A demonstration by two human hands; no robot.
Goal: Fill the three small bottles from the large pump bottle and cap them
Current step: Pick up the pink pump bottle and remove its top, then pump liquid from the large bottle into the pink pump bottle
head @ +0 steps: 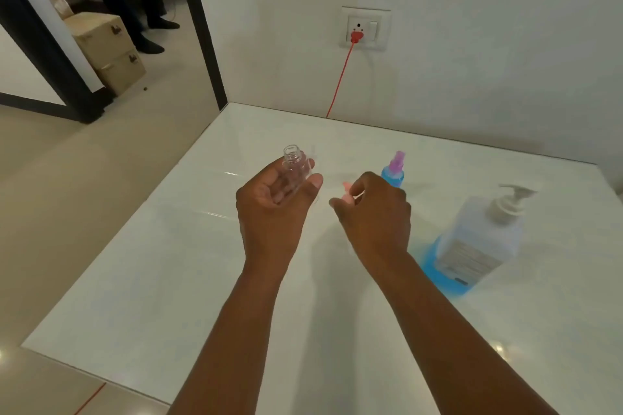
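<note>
Centre frame: left hand [274, 194] is grasping an uncapped clear small bottle [295, 167]; right hand [374, 209] is pinching a pink spray cap [347, 188]; pump bottle [478, 239] is standing right

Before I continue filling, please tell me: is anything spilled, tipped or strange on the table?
Nothing stands out. The large pump bottle and the capped blue bottle stand upright; the table looks dry.
</note>
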